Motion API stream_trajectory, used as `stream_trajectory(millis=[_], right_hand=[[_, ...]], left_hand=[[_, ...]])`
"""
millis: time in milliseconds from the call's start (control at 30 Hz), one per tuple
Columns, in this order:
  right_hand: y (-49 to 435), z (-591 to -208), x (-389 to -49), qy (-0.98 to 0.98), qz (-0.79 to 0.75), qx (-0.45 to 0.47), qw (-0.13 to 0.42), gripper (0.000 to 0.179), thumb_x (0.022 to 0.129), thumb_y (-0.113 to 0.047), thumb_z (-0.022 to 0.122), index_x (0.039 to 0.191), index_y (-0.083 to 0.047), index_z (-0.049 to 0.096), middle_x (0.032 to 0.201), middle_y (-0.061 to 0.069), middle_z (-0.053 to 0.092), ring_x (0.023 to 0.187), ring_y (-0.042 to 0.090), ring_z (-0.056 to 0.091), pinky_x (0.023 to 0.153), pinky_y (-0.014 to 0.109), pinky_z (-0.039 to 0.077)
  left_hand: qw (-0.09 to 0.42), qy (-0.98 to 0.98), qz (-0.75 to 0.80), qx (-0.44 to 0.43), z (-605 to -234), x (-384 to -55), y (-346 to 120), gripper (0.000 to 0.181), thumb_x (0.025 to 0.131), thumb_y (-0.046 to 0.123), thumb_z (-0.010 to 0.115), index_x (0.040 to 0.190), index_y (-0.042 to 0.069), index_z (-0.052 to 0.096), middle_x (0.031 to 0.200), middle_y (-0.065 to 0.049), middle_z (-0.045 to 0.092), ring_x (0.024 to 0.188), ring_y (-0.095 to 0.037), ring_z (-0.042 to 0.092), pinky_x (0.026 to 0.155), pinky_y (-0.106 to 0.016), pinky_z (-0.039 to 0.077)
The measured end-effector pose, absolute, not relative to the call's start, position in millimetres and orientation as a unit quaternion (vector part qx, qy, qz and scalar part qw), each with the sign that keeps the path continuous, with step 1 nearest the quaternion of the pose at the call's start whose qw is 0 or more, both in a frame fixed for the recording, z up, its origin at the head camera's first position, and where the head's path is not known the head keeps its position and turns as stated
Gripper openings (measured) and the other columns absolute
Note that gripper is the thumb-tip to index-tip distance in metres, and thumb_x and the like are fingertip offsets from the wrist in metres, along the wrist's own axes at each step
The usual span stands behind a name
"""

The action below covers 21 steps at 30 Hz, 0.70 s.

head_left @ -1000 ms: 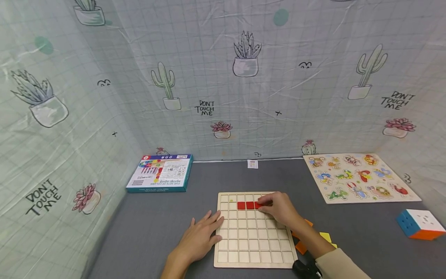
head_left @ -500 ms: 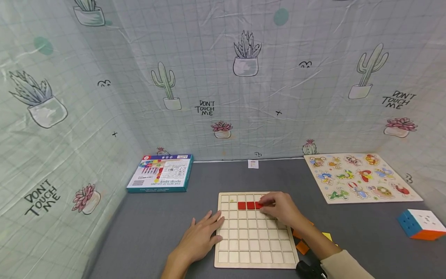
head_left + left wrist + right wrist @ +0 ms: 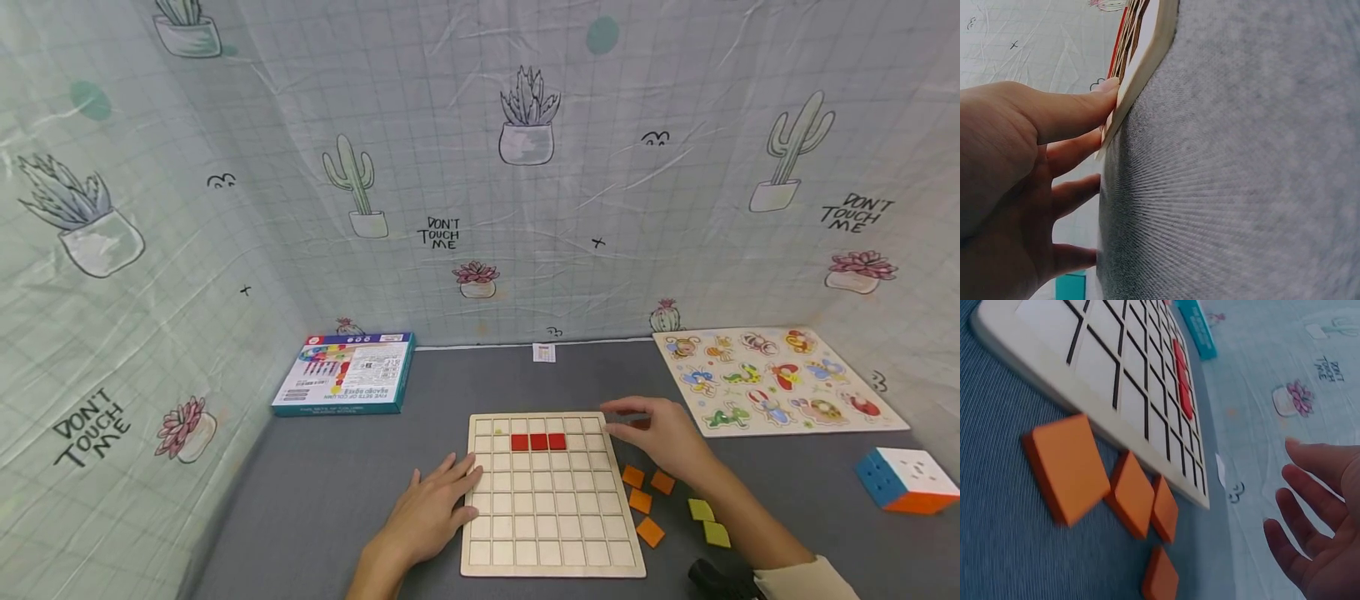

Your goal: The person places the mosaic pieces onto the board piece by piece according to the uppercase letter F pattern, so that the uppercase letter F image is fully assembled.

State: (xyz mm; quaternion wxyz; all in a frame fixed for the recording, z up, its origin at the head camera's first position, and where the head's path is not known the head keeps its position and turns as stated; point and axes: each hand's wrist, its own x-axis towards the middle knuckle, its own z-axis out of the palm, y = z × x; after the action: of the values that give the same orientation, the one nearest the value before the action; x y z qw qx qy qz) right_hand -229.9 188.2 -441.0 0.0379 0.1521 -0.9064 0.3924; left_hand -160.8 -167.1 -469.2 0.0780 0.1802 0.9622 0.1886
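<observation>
A light wooden grid board lies on the grey table, with three red square tiles side by side in its second row. My left hand rests with spread fingers on the board's left edge; in the left wrist view its thumb touches the rim. My right hand hovers past the board's upper right corner, fingers loosely extended and holding nothing. Several orange square tiles lie right of the board, below that hand. Two yellow-green tiles lie beside the right forearm.
A flat teal-edged box lies at the back left. An insect puzzle board sits at the back right, with a puzzle cube in front of it. A black object is near the right sleeve. A patterned curtain stands behind.
My right hand has let go of the third red tile, which stays in the row, and moved right off the board. More orange and yellow-green tiles show. The left hand has not moved.
</observation>
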Motion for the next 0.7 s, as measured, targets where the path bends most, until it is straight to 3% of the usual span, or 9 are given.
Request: stream_trajectory(millis=[233,400,500,700], right_hand=[[217.8,-437.1,-218.4,-0.925,0.348,0.147,0.049,0.031,0.09,-0.022,0.079,0.119,-0.012,0.076,0.119,0.009,0.077,0.109,0.035,0.071,0.089,0.044,0.06],[236.7,-445.2,-208.9,-0.931,0.328,0.16,0.003,0.035,0.087,-0.026,0.08,0.12,-0.013,0.076,0.119,0.01,0.077,0.109,0.035,0.071,0.09,0.049,0.059],[246.1,-453.1,-204.1,-0.941,0.301,0.153,-0.027,0.039,0.085,-0.035,0.081,0.12,-0.019,0.076,0.12,0.007,0.077,0.105,0.028,0.071,0.086,0.045,0.059],[257.3,-466.9,-195.9,-0.954,0.255,0.152,-0.04,0.046,0.077,-0.051,0.084,0.115,-0.024,0.079,0.113,0.001,0.079,0.108,0.032,0.072,0.086,0.049,0.058]], left_hand=[[0.078,0.962,0.192,0.178,-469.5,-160.7,-167.6,0.057,0.095,0.034,0.07,0.148,0.02,0.056,0.162,-0.002,0.046,0.15,-0.038,0.042,0.109,-0.081,0.03],[0.085,0.962,0.193,0.175,-470.3,-160.9,-167.3,0.057,0.095,0.034,0.07,0.148,0.021,0.056,0.162,-0.002,0.045,0.151,-0.038,0.041,0.11,-0.08,0.029],[0.087,0.961,0.194,0.175,-470.7,-160.7,-166.9,0.057,0.094,0.034,0.07,0.148,0.021,0.056,0.162,-0.002,0.045,0.151,-0.039,0.041,0.11,-0.08,0.03],[0.082,0.961,0.194,0.177,-470.5,-160.7,-167.0,0.057,0.094,0.034,0.07,0.148,0.021,0.056,0.162,-0.002,0.045,0.15,-0.039,0.042,0.109,-0.08,0.03]])
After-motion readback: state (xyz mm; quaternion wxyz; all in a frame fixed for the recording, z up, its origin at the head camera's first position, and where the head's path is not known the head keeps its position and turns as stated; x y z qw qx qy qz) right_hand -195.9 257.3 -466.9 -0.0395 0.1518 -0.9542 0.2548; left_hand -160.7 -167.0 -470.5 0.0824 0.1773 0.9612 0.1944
